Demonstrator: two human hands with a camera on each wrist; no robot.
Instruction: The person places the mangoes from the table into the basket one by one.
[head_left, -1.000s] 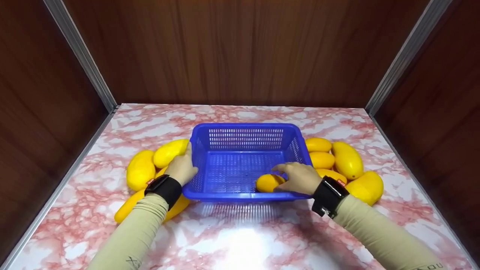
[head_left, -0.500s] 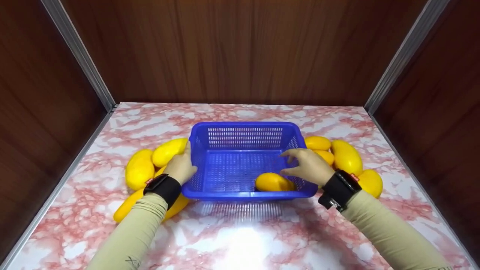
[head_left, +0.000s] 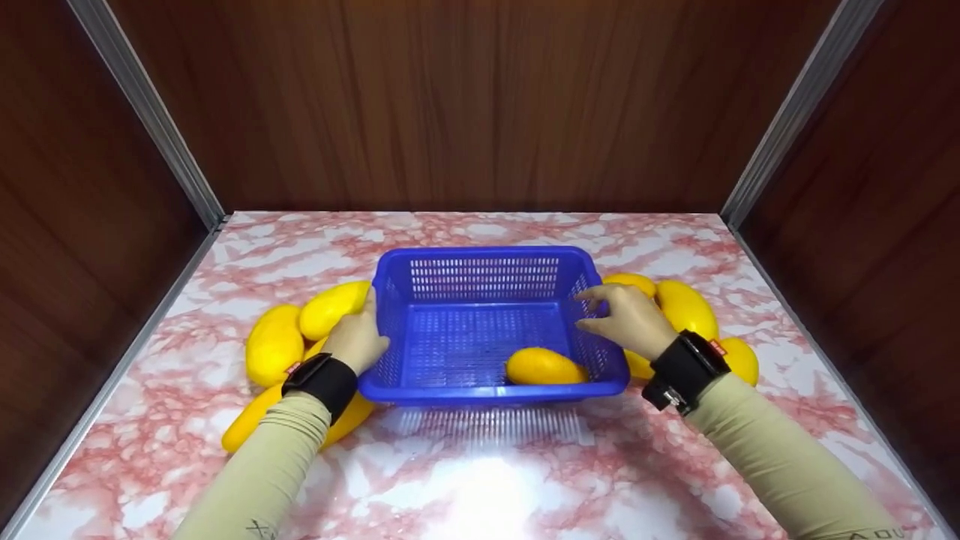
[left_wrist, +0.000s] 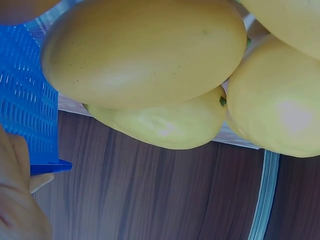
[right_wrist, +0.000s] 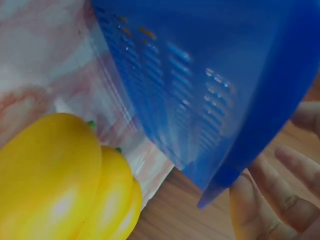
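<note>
A blue plastic basket (head_left: 491,393) with slotted walls stands on the table, and one yellow mango (head_left: 546,367) lies in its near right corner. My left hand (head_left: 355,337) grips the left rim, thumb on the inner side; the left wrist view shows this hand (left_wrist: 17,192) at the rim's edge. Over the right rim hovers my right hand (head_left: 631,321), fingers loosely bent and apart, holding nothing. In the right wrist view its fingers (right_wrist: 285,195) appear just beyond the basket's rim (right_wrist: 265,120).
Several mangoes (head_left: 275,345) lie left of the basket, partly under my left wrist. More mangoes (head_left: 686,309) lie to its right, some hidden behind my right hand. Dark wood-grain panels (head_left: 480,105) wall in the marbled table (head_left: 480,472) at the back and sides.
My right hand has let go of the mango, which now lies in the basket, and has drawn back up and right to the rim. My left hand has stayed on the left rim.
</note>
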